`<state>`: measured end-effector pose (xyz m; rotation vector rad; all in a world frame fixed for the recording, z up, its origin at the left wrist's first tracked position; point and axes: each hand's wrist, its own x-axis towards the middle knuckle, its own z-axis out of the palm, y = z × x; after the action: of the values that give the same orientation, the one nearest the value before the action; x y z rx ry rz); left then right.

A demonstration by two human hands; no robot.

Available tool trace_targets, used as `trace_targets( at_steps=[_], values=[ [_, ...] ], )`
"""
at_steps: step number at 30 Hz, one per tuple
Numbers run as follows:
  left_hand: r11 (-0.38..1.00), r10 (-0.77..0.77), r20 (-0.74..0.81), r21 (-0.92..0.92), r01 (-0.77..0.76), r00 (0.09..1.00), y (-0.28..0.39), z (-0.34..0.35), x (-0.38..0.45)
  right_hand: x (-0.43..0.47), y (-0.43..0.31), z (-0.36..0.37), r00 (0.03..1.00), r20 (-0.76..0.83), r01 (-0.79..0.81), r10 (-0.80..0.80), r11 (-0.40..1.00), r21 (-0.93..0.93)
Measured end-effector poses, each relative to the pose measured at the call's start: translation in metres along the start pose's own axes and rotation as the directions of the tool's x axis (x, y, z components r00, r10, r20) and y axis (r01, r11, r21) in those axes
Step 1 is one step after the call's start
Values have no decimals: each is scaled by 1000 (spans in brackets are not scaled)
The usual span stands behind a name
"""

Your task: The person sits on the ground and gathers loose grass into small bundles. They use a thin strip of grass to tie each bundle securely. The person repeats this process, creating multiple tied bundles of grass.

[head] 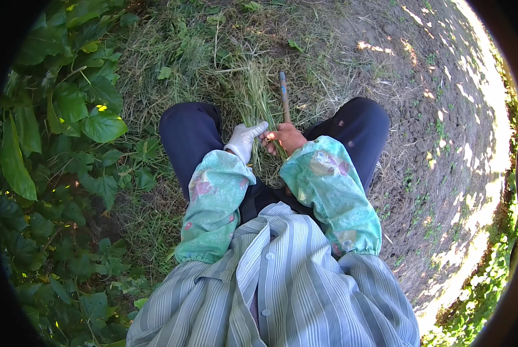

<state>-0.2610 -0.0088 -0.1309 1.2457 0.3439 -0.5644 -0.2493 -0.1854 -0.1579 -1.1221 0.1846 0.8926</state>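
Note:
My left hand, in a white glove, grips a bundle of long green grass stalks between my knees. Bare and close beside it, my right hand has its fingers curled around stalks on the bundle's right side. The stalks fan out away from me, and their lower ends hang below my hands. Just beyond my right hand, a wooden tool handle with a bluish tip points away from me. Its other end is hidden behind that hand, so I cannot tell what tool it is or whether the hand touches it.
Broad-leaved green plants crowd the left side. Cut or flattened grass covers the ground ahead. To the right stretches bare soil with small weeds and sunlit patches. My bent knees flank my hands.

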Motion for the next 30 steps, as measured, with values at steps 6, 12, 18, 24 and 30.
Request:
trace_targets(
  at_steps=[6, 12, 18, 24, 30],
  values=[
    [994, 59, -168, -82, -74, 984, -10, -4, 8, -5, -9, 11, 988, -134, -57, 71, 993, 104],
    [981, 86, -240, -146, -124, 967, -12, -4, 11, -5, -6, 11, 968, -251, 20, -14, 1000, 22],
    [990, 86, -225, -87, -108, 971, -11, -6, 11, -1, 0, 10, 948, -311, 90, -75, 995, 35],
    [984, 56, -233, -152, -94, 971, -16, -4, 10, -7, 8, 12, 906, -422, 58, -33, 997, 46],
    [940, -146, -229, -334, 63, 962, -20, -15, 15, -15, 16, 14, 896, -443, 47, -26, 998, 35]
  ],
)
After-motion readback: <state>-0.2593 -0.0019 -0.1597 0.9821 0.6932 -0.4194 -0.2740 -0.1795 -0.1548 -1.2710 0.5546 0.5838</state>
